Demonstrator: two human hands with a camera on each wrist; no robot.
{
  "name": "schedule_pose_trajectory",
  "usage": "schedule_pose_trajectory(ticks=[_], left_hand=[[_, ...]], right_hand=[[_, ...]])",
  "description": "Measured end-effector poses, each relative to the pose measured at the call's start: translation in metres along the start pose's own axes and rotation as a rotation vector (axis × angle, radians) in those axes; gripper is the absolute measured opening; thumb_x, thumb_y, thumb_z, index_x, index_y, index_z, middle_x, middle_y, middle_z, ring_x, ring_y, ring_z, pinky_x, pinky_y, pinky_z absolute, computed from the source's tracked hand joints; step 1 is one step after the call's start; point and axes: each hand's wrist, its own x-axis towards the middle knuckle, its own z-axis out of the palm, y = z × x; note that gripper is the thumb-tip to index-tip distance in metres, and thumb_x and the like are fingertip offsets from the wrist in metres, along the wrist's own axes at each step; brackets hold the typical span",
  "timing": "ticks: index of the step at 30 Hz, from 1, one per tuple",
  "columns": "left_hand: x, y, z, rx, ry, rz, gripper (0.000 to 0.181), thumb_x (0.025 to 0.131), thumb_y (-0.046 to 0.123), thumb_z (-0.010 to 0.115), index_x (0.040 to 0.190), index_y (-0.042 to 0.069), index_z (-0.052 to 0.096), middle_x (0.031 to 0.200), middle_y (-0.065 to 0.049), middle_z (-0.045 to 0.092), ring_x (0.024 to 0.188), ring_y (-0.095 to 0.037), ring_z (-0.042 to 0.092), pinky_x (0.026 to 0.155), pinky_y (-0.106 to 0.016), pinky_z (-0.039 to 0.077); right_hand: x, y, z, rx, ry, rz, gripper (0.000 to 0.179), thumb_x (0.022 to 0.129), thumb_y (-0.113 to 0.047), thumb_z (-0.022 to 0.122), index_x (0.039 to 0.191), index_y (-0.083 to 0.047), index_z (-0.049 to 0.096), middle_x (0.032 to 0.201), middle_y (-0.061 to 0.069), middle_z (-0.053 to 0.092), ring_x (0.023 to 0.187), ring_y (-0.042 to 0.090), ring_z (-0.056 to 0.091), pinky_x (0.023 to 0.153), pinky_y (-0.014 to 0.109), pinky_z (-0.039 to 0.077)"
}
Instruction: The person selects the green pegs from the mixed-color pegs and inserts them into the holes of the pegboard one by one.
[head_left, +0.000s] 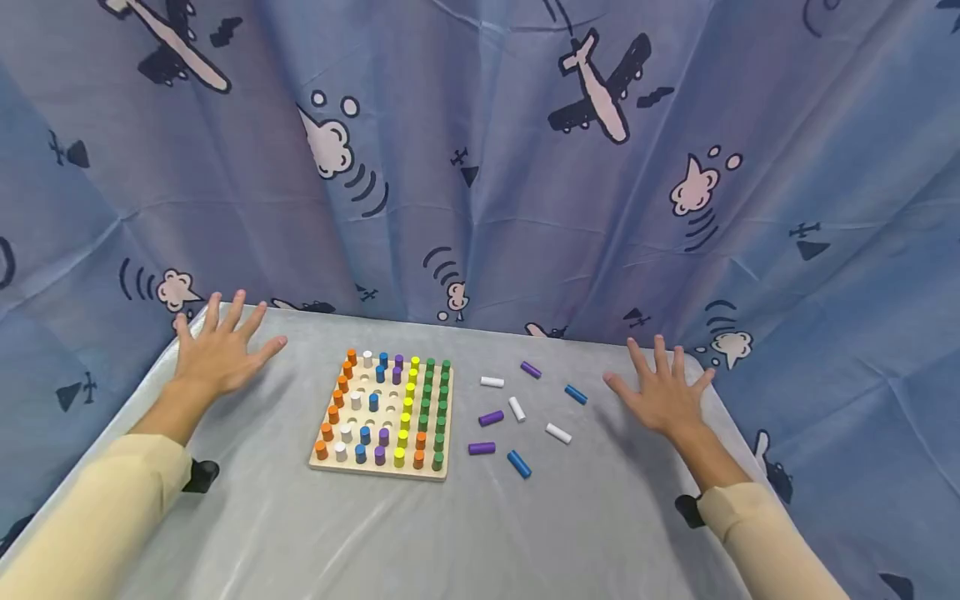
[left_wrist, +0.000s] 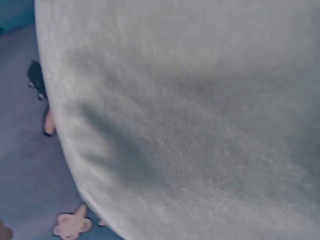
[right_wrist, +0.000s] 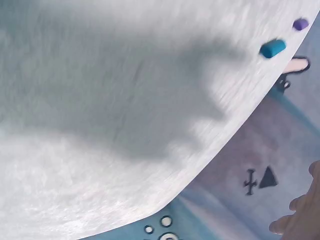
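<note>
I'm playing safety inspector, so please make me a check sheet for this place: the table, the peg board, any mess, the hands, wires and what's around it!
Surface: table with a greyish, shiny, creased top.
Job's things: board with upright pegs and some empty holes in the middle; to its right lie three white pegs, three purple pegs and two blue pegs.
Clutter: nothing seen besides the loose pegs.
Hands: left hand and right hand have fingers spread, holding nothing.
Cables: nothing seen.
Surroundings: blue curtain printed with planes and puffs of cloud.
</note>
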Motion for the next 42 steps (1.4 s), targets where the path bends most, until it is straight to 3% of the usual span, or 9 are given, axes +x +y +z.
schedule_pose_trajectory(ticks=[8, 14, 19, 22, 24, 28, 31, 37, 42], left_hand=[[0.006, 0.049, -0.01, 0.014, 0.09, 0.12, 0.082, 0.097, 0.068, 0.034, 0.159, 0.016, 0.026, 0.165, -0.017, 0.01, 0.15, -0.042, -0.003, 0.109, -0.073, -0.01], [0.005, 0.108, -0.012, -0.008, 0.188, 0.278, 0.077, 0.097, 0.067, 0.039, 0.159, 0.024, 0.026, 0.167, -0.007, 0.008, 0.152, -0.032, -0.005, 0.113, -0.067, -0.01], [-0.007, 0.16, 0.0, -0.017, 0.251, 0.41, 0.076, 0.095, 0.07, 0.035, 0.158, 0.029, 0.027, 0.167, -0.002, 0.008, 0.153, -0.029, -0.004, 0.115, -0.065, -0.006], [-0.017, 0.182, 0.011, -0.066, 0.256, 0.441, 0.076, 0.095, 0.071, 0.033, 0.159, 0.03, 0.026, 0.167, 0.0, 0.007, 0.153, -0.028, -0.004, 0.115, -0.067, -0.002], [-0.023, 0.192, 0.018, -0.114, 0.237, 0.431, 0.075, 0.096, 0.071, 0.031, 0.159, 0.032, 0.023, 0.167, 0.002, 0.005, 0.153, -0.026, -0.006, 0.115, -0.068, 0.0], [-0.033, 0.201, 0.026, -0.28, 0.191, 0.37, 0.07, 0.099, 0.067, 0.03, 0.159, 0.033, 0.019, 0.167, 0.002, 0.002, 0.152, -0.024, -0.01, 0.114, -0.069, 0.002], [-0.037, 0.201, 0.022, -0.419, 0.184, 0.318, 0.065, 0.101, 0.061, 0.032, 0.159, 0.033, 0.02, 0.167, 0.001, 0.001, 0.153, -0.027, -0.005, 0.115, -0.067, 0.001], [-0.043, 0.192, 0.015, -0.616, 0.24, 0.256, 0.061, 0.103, 0.051, 0.039, 0.159, 0.03, 0.026, 0.167, -0.005, 0.006, 0.153, -0.028, 0.006, 0.116, -0.066, 0.009], [-0.041, 0.177, 0.0, -0.672, 0.347, 0.224, 0.06, 0.103, 0.045, 0.043, 0.159, 0.026, 0.028, 0.167, -0.006, 0.006, 0.152, -0.03, 0.009, 0.115, -0.066, 0.013]], right_hand=[[0.008, -0.051, 0.007, -0.037, 0.037, -0.123, 0.086, 0.095, -0.07, 0.038, 0.16, -0.018, 0.021, 0.164, 0.024, 0.005, 0.146, 0.054, 0.001, 0.098, 0.083, -0.012], [0.003, -0.114, 0.016, -0.007, 0.03, -0.249, 0.079, 0.096, -0.066, 0.041, 0.16, -0.022, 0.023, 0.165, 0.017, 0.009, 0.148, 0.047, 0.01, 0.105, 0.08, -0.002], [-0.008, -0.164, 0.027, 0.239, -0.059, -0.326, 0.072, 0.099, -0.057, 0.045, 0.16, -0.023, 0.025, 0.165, 0.016, 0.012, 0.149, 0.044, 0.014, 0.108, 0.078, 0.007], [-0.014, -0.185, 0.034, 0.465, -0.136, -0.309, 0.07, 0.101, -0.054, 0.044, 0.16, -0.023, 0.023, 0.165, 0.014, 0.012, 0.15, 0.041, 0.013, 0.11, 0.074, 0.01], [-0.018, -0.195, 0.039, 0.657, -0.188, -0.274, 0.067, 0.103, -0.051, 0.042, 0.16, -0.021, 0.023, 0.164, 0.015, 0.016, 0.148, 0.041, 0.021, 0.111, 0.071, 0.018], [-0.026, -0.209, 0.042, 1.081, -0.333, -0.135, 0.064, 0.104, -0.049, 0.043, 0.157, -0.015, 0.03, 0.157, 0.021, 0.032, 0.132, 0.042, 0.048, 0.103, 0.059, 0.043], [-0.03, -0.215, 0.04, 1.272, -0.441, -0.055, 0.067, 0.101, -0.053, 0.045, 0.154, -0.015, 0.032, 0.152, 0.024, 0.039, 0.118, 0.041, 0.06, 0.093, 0.052, 0.052], [-0.031, -0.225, 0.044, 1.376, -0.541, -0.04, 0.064, 0.104, -0.048, 0.042, 0.155, -0.011, 0.03, 0.149, 0.023, 0.042, 0.121, 0.037, 0.059, 0.097, 0.051, 0.05], [-0.022, -0.23, 0.043, 1.391, -0.576, -0.044, 0.061, 0.105, -0.044, 0.04, 0.155, -0.01, 0.03, 0.148, 0.02, 0.045, 0.123, 0.034, 0.059, 0.1, 0.049, 0.049]])
